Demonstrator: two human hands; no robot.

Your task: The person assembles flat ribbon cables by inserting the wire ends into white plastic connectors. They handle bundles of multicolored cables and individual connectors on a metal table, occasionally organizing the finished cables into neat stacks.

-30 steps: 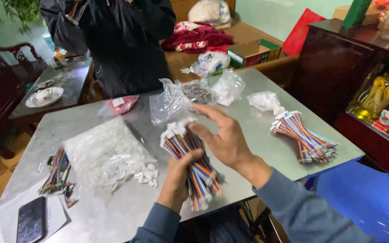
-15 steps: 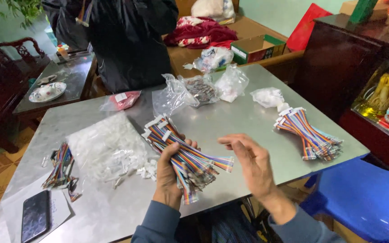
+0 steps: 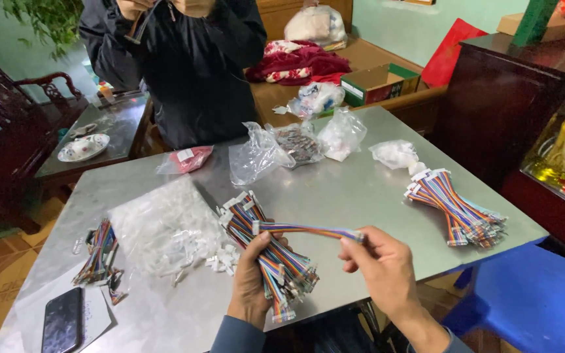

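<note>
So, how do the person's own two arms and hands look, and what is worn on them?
Both hands are bare: no gloves, rings or watch can be seen. The left hand comes out of a blue-grey long sleeve that ends at the wrist. The right hand shows more bare forearm, and the same blue-grey sleeve appears only at the bottom edge of the picture.

Across my tabletop (image 3: 361,189) lie a second bundle of rainbow wires (image 3: 456,209) at the right edge, a clear bag of white connectors (image 3: 165,229), a small pink packet (image 3: 188,159) and several crumpled plastic bags (image 3: 256,153). A black phone (image 3: 62,320) rests on paper at the near left corner. A person in a dark jacket (image 3: 188,72) stands at the far side.
</note>
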